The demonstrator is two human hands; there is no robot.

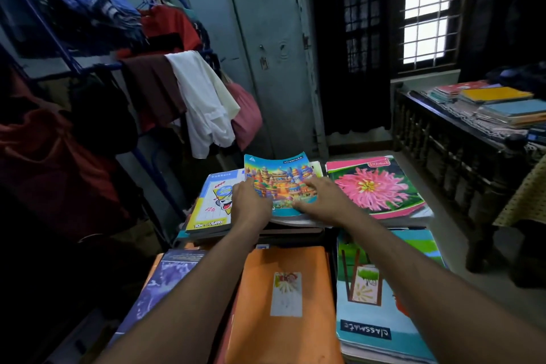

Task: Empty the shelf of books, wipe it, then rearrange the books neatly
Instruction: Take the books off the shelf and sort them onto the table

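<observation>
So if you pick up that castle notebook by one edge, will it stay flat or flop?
Probably flop. The castle notebook looks thin and soft-covered, and its far edge already curls upward. It likely weighs little. Its glossy cover might slide off the pile, which may be why the left hand and right hand lie on it.

colourful castle-cover notebook point(280, 183), flat atop pile

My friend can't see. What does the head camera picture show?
Two hands, left hand and right hand, rest on a colourful castle notebook atop a stack. Around it lie a cartoon notebook, a pink flower notebook and an orange book.
</observation>
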